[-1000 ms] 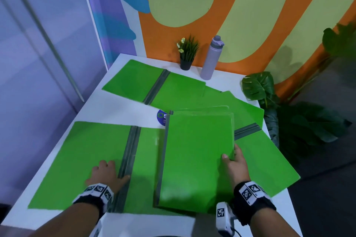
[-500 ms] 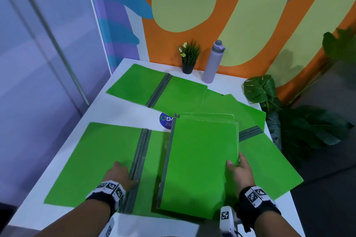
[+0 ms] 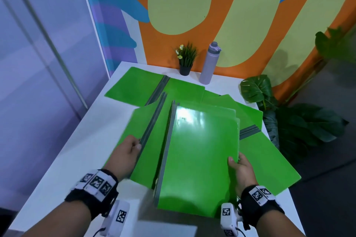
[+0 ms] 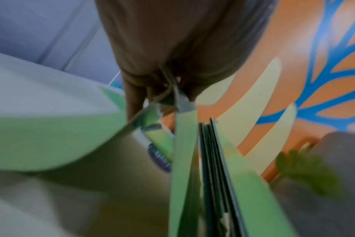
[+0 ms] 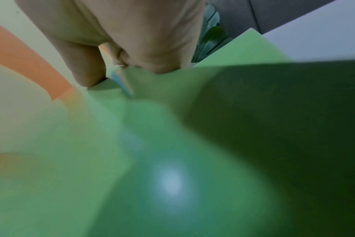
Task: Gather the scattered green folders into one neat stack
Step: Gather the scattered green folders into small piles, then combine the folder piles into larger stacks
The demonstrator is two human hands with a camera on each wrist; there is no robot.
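A stack of closed green folders (image 3: 198,159) is tilted up off the white table (image 3: 73,159), and my right hand (image 3: 238,165) grips its right edge, thumb on top. My left hand (image 3: 128,152) pinches the grey spine (image 3: 152,123) of an open green folder (image 3: 146,163), lifted so its two halves hang down like a tent beside the stack. In the left wrist view my fingers (image 4: 136,99) clamp that spine (image 4: 182,102), with the stack's edges (image 4: 215,168) just to the right. Another open folder (image 3: 138,86) lies flat at the back. A third open folder (image 3: 265,161) lies under the stack at right.
A small potted plant (image 3: 185,59) and a lilac bottle (image 3: 210,63) stand at the table's far edge against the painted wall. Leafy floor plants (image 3: 289,121) crowd the right side. A glass partition runs along the left.
My left hand went from resting flat on the open folder's spine to pinching it and lifting it, so the folder folds upward. The stack in my right hand has tilted up.
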